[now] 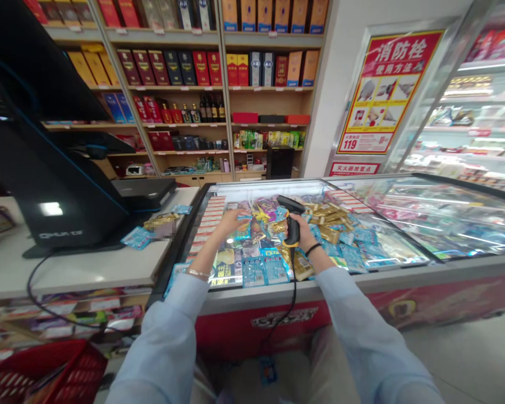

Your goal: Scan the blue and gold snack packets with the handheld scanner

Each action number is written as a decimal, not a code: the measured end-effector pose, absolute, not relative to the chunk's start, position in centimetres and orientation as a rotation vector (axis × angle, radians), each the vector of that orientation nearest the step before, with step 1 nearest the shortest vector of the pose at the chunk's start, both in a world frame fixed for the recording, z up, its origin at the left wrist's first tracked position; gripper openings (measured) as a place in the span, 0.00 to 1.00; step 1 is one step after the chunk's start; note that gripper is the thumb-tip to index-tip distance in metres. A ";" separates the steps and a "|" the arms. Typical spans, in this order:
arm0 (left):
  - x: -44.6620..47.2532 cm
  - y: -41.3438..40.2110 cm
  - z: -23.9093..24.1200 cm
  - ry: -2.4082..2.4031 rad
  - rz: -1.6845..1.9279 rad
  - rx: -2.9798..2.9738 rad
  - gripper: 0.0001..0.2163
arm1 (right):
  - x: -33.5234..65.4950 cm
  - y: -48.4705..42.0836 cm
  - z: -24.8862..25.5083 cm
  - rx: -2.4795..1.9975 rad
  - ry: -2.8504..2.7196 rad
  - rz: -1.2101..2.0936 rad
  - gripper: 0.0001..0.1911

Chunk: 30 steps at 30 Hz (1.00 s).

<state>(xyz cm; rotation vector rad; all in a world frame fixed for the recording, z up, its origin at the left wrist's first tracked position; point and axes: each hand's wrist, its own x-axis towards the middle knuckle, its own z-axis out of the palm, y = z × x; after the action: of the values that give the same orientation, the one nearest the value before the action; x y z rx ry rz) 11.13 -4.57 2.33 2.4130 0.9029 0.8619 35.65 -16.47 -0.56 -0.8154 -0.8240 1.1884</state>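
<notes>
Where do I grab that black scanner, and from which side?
Probably best by the scanner's handle, the narrow part below its wider head. Coming from the right looks easiest: the right hand holds it from that side. The cord leaves the bottom, so grip above that.

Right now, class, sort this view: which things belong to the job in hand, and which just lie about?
Seemingly in the job:
scanner, in the right hand
blue packets, by the left hand
gold packets
freezer, beneath them

Seemingly just about:
basket
poster
shelf boxes
</notes>
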 end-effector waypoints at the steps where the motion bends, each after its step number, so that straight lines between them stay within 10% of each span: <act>1: 10.7 -4.7 2.1 0.838 0.772 2.463 0.11 | 34.6 -15.9 -0.7 -0.818 -0.831 1.221 0.13; 18: 9.9 -6.9 -1.7 0.513 -0.082 2.563 0.21 | 29.3 -11.4 -4.3 -0.796 -0.843 1.445 0.11; 30: 6.1 -2.6 -1.6 0.900 0.992 1.464 0.25 | 29.5 -11.5 -4.0 -0.739 -0.809 1.419 0.15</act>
<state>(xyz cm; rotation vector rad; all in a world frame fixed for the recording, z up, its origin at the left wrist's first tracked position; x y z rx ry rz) 6.12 -2.59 -1.64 1.4640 0.9000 0.9919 29.51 -11.54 -3.99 -0.7392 -0.8085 1.4186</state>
